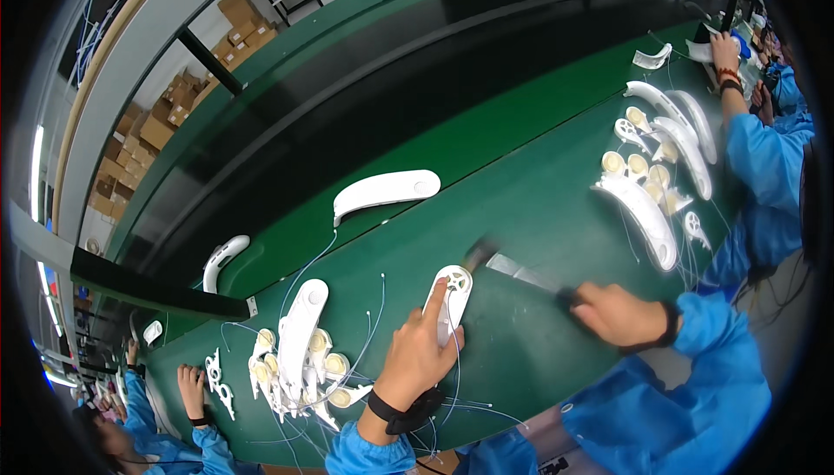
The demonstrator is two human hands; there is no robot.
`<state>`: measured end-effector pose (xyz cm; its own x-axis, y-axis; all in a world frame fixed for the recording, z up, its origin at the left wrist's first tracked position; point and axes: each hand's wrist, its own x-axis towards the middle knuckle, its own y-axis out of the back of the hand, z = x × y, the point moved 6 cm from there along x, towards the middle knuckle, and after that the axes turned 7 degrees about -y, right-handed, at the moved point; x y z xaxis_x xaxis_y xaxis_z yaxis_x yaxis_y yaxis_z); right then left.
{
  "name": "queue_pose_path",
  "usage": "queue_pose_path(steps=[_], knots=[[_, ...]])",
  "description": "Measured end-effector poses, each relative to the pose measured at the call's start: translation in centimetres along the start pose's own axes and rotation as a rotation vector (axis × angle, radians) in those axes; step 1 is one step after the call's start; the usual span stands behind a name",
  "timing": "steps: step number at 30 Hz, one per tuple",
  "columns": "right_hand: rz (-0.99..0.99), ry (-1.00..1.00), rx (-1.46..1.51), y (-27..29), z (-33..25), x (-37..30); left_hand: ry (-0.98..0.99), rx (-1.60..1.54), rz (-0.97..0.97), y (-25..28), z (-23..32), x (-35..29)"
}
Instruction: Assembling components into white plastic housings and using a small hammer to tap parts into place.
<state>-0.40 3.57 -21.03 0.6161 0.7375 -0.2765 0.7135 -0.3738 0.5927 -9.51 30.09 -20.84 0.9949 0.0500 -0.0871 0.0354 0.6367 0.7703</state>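
Note:
My left hand (419,349) presses a white plastic part (453,288) with a round spoked end down on the green bench, the index finger lying along it. A thin white wire trails from this part. My right hand (615,312) is closed round the dark grip of a hammer (521,273). Motion blurs the hammer; its dark head is beside the spoked end, and I cannot tell whether they touch. Left of my left hand lies a pile of white parts with cream round discs (320,340), a long curved white shell (304,323) on top.
A curved white shell (387,190) lies on the green conveyor belt beyond the bench, a smaller one (224,260) farther left. More shells and disc parts (643,214) are heaped at the right. Co-workers' hands (191,391) (724,54) are at both sides. A dark metal post (161,288) juts in from the left.

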Motion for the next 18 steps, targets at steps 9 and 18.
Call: queue_pose_path(steps=[9,18], knots=[[-0.01,0.017,-0.02,0.1,0.0,-0.4,-0.003,0.031,0.001,-0.3,0.0,-0.3],[-0.048,0.026,-0.079,-0.5,0.0,-0.7,-0.021,0.026,0.004,-0.4,-0.3,-0.3]])
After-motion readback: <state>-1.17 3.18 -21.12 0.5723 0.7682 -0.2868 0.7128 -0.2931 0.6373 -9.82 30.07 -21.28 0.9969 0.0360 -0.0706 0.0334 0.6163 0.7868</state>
